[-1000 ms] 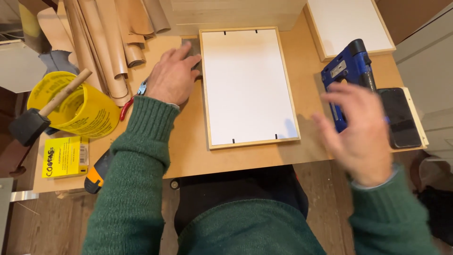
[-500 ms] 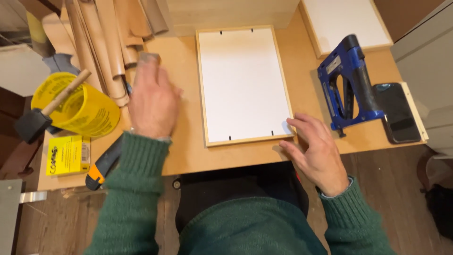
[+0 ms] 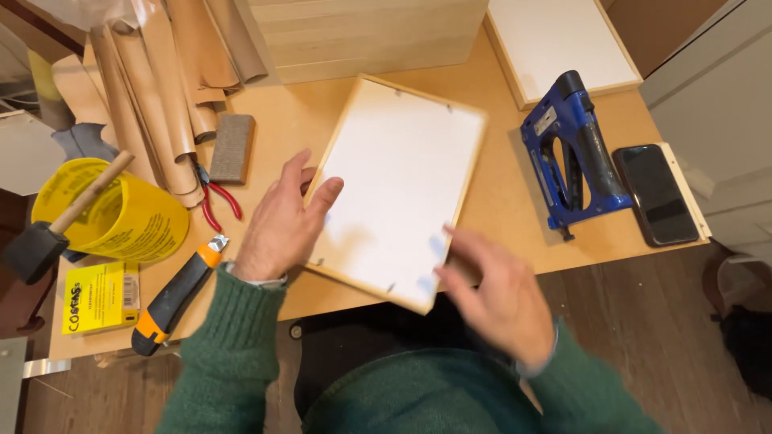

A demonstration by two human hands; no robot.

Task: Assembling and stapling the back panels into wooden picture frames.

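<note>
A wooden picture frame (image 3: 394, 173) with a white backing board lies skewed on the wooden table (image 3: 498, 209), its near corner over the front edge. My left hand (image 3: 281, 221) grips its left edge, fingers on the white board. My right hand (image 3: 494, 293), blurred by motion, holds the frame's near right corner. Both sleeves are green knit.
A blue staple gun (image 3: 571, 153) and a black phone (image 3: 655, 193) lie to the right. A second white-backed frame (image 3: 559, 40) sits at the back right, wooden boxes (image 3: 370, 32) at the back. On the left: brown paper rolls (image 3: 153, 96), sanding block (image 3: 232, 147), red pliers (image 3: 215, 202), orange utility knife (image 3: 173, 297), yellow tub with foam brush (image 3: 108, 213).
Both hands have come onto the frame and turned it clockwise from square to skewed, its near corner now past the table edge. My right hand moved in from the staple gun side.
</note>
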